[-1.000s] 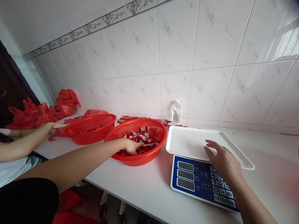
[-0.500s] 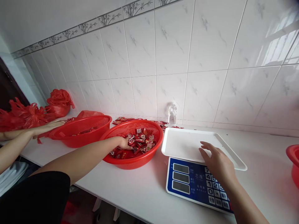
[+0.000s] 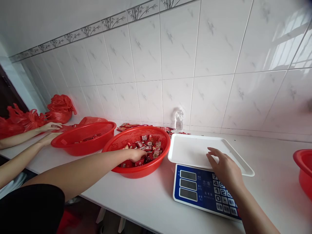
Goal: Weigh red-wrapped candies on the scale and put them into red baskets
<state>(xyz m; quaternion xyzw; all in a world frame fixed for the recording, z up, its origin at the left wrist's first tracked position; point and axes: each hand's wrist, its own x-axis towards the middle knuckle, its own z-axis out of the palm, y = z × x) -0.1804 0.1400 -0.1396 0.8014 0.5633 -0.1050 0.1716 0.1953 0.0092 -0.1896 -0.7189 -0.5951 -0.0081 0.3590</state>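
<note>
My left hand (image 3: pixel 136 155) reaches into a red plastic basket (image 3: pixel 138 174) of small wrapped snack packets (image 3: pixel 156 150), mostly red. Its fingertips are down among the packets, so whether they grip any is hidden. My right hand (image 3: pixel 225 167) hovers over the near edge of the white tray (image 3: pixel 192 148) on a digital scale (image 3: pixel 206 195). Nothing is in it; the thumb and fingers are apart and slightly bent. Part of the blue keypad is covered by this hand, and the scale's three display windows look grey.
Left of my basket, another person's hands (image 3: pixel 50 131) are beside a second red basket (image 3: pixel 83 150). Red plastic bags (image 3: pixel 60 110) are heaped beyond. Along the wall lie flat red packets (image 3: pixel 129 126) and a clear bottle (image 3: pixel 179 121). A red container (image 3: pixel 304 169) stands far right.
My left hand has moved right and slightly deeper across the packets in the basket. My right hand stays almost in place. The other person's hands have shifted and separated.
</note>
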